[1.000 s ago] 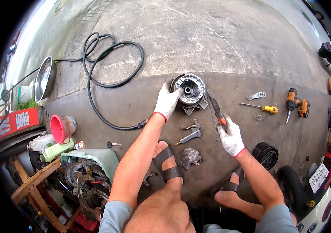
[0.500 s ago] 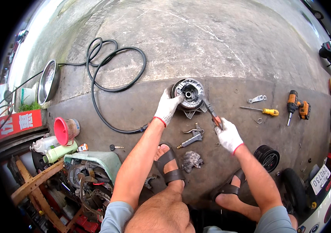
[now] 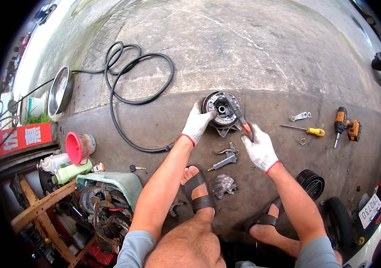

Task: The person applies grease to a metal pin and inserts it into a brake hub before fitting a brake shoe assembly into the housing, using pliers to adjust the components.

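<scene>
A round metal hub (image 3: 220,119) with a finned silver face and a hole in its middle stands on the floor ahead of me. My left hand (image 3: 198,120), in a white red-cuffed work glove, grips its left side, thumb on the face near the hole. Gloved likewise, my right hand (image 3: 260,148) is closed round a pair of pliers (image 3: 236,109) with orange handles. The grey head of the pliers lies across the upper right of the hub's face; whether it bites on anything is too small to tell. An air blow gun (image 3: 226,160) lies just nearer to me.
A crumpled rag (image 3: 224,186) lies by my left foot. To the right are a yellow screwdriver (image 3: 314,131), short wrenches (image 3: 300,116), a cordless driver (image 3: 345,125) and a black round part (image 3: 311,184). A hose (image 3: 172,76), a pink bucket (image 3: 75,148) and a parts tub (image 3: 125,185) are on the left.
The head of the pliers has moved from the hub's right edge up onto its face, with my right hand closer in. My left hand keeps its hold on the hub.
</scene>
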